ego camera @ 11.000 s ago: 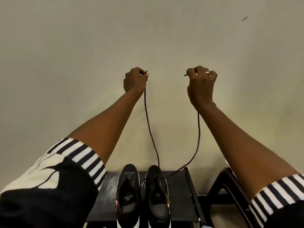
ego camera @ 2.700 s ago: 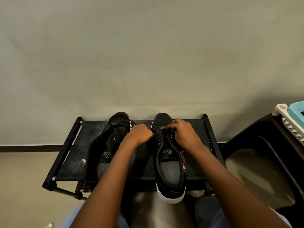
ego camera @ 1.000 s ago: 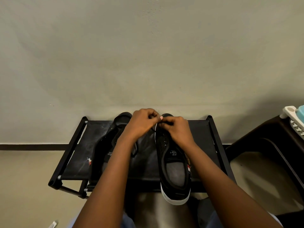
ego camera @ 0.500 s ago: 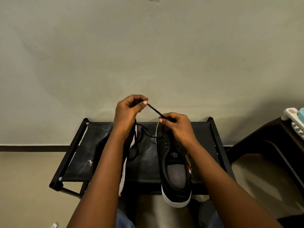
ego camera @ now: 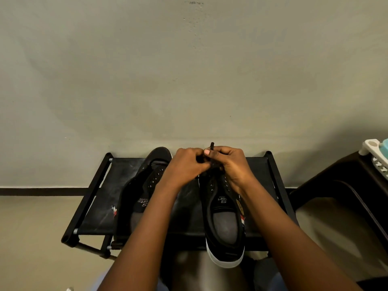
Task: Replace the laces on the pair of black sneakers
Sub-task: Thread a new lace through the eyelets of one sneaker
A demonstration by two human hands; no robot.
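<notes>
The left hand has dropped to meet the right hand, both pinching the lace over the right sneaker's toe.

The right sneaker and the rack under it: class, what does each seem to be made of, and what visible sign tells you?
Right sneaker: matte black upper, probably canvas or suede, no shine; its white sole edge looks like rubber. Rack: black rods, likely metal or plastic, with a taut, dull, scuffed fabric shelf stretched between them.
</notes>
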